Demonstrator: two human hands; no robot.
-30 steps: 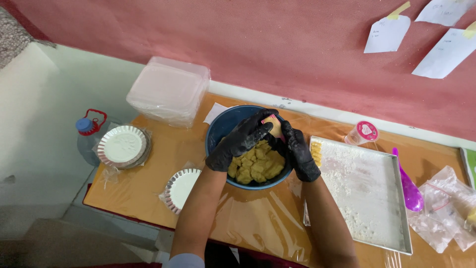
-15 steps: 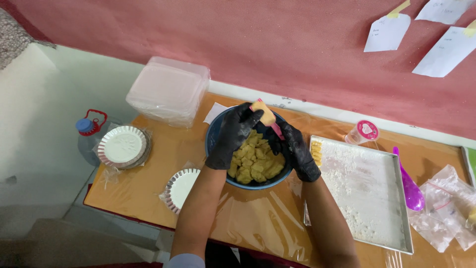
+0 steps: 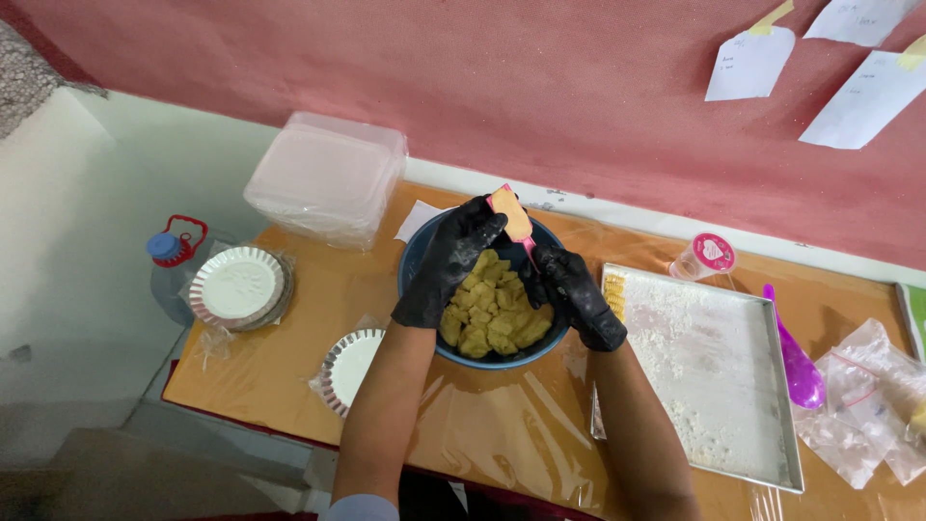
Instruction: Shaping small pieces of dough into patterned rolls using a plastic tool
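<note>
Spatula (image 3: 511, 216) gripped by right hand (image 3: 569, 289) | left hand (image 3: 451, 259) touching blade, grip unclear | bowl (image 3: 415, 265) beneath

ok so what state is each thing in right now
blue bowl: filled with yellow dough chunks
pink spatula: smeared with dough, held over the bowl
left hand: gloved, fingers on the spatula blade
right hand: gloved, gripping the handle
metal tray: floured
plastic containers: stacked, closed

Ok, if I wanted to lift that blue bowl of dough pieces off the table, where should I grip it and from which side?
Probably the blue bowl is best taken by its rim, one hand on the left edge and one on the right. The rim is round, open upward and bare there, while the left hand and right hand sit over the dough pieces in the middle.
</note>
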